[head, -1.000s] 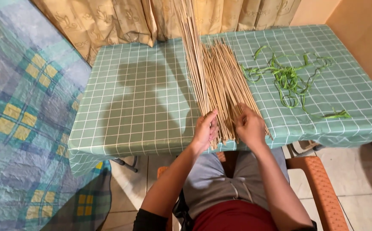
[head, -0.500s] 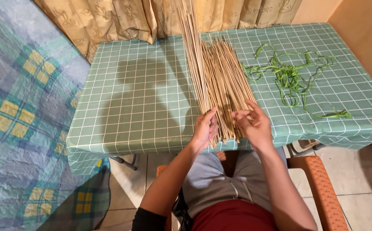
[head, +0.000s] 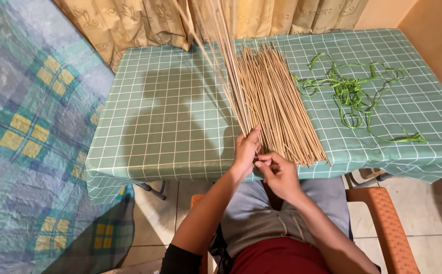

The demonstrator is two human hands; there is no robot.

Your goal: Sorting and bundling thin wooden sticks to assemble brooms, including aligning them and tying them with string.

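Dozens of thin tan sticks lie fanned on the counter, their near ends at the front edge. The left hand has its grip closed around a smaller bunch of sticks, which rises steeply from the edge toward the curtain. The right hand sits just beside it, fingertips pinched on the low ends of that bunch.

To do this well, I judge the left grip should stay firm near the bottom so the bunch does not splay, while the right pinch works on one stick at a time, with the ends kept level.

The counter wears a green checked cloth. A loose tangle of green strips lies to the right, apart from the sticks. A blue and yellow plaid bedspread fills the left. The person sits in an orange chair on pale floor tiles.
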